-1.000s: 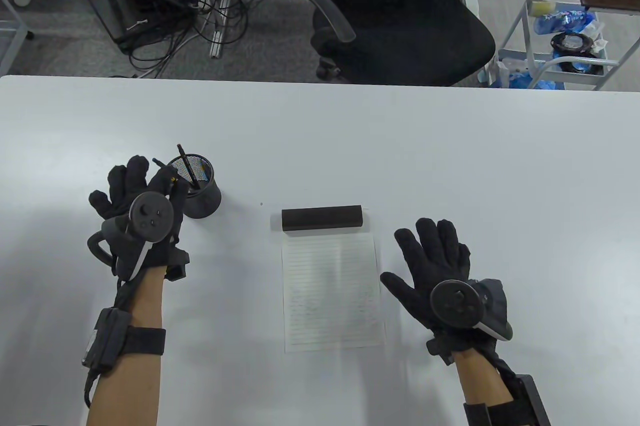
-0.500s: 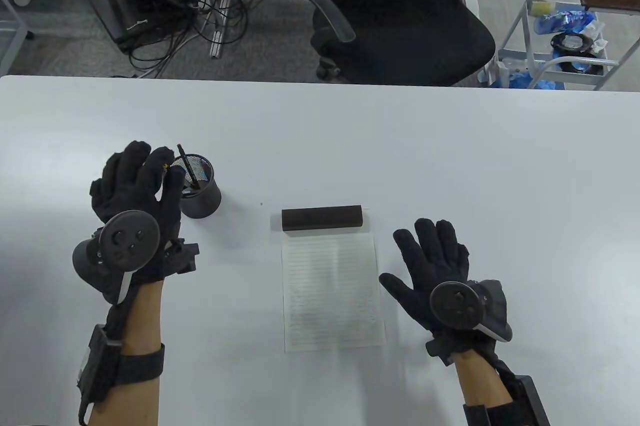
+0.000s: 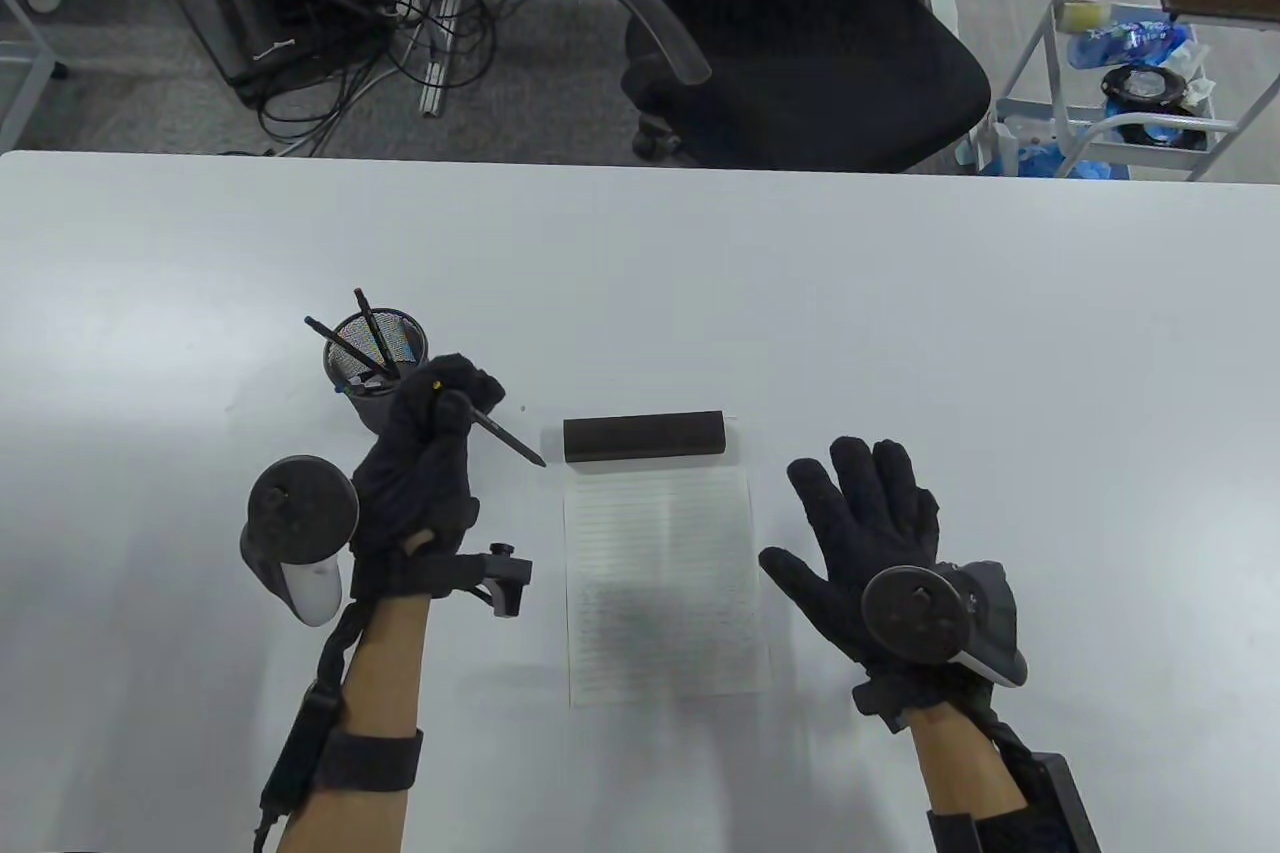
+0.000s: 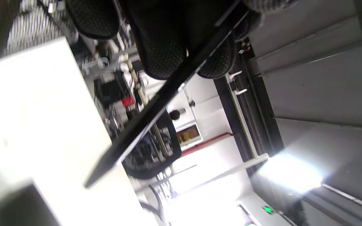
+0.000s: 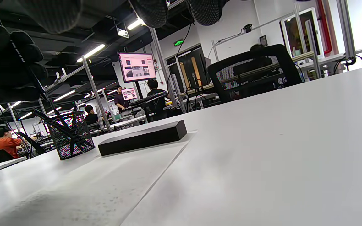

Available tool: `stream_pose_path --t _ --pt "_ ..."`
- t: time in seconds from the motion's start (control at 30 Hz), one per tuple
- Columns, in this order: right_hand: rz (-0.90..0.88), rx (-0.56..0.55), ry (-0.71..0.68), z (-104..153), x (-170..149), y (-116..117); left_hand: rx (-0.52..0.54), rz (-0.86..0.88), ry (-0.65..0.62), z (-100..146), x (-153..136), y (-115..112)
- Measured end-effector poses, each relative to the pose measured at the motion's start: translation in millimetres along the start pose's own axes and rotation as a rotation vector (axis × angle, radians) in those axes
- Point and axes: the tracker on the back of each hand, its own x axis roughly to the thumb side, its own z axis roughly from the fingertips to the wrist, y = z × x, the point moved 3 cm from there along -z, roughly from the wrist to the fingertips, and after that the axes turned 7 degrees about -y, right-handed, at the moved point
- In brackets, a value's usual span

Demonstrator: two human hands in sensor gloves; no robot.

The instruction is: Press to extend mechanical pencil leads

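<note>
Cup at desk left, holding more pencils. Left hand just right of it, fisted round a pencil – tip angled down-right toward the paper, cap end buried in the glove. Pencil judged light, stiff, slim; lead brittle, so grip mid-barrel, thumb on cap. Right hand rests flat beside the paper – fingers spread, holding nothing.
</note>
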Motion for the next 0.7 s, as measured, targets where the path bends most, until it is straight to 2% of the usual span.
stream_pose_path --t 0.23,0.37,0.4,0.7 --pt "-0.003 0.003 0.003 0 0 0 -0.141 0.233 0.029 12 -22 -43" --pt "-0.004 0.005 0.003 0 0 0 -0.225 0.651 0.049 20 -34 -65" --pt "-0.004 0.005 0.004 0 0 0 -0.236 0.705 0.052 21 -36 -67" --pt "-0.002 0.010 0.008 0 -1 -1 -0.302 0.903 0.028 26 -42 -79"
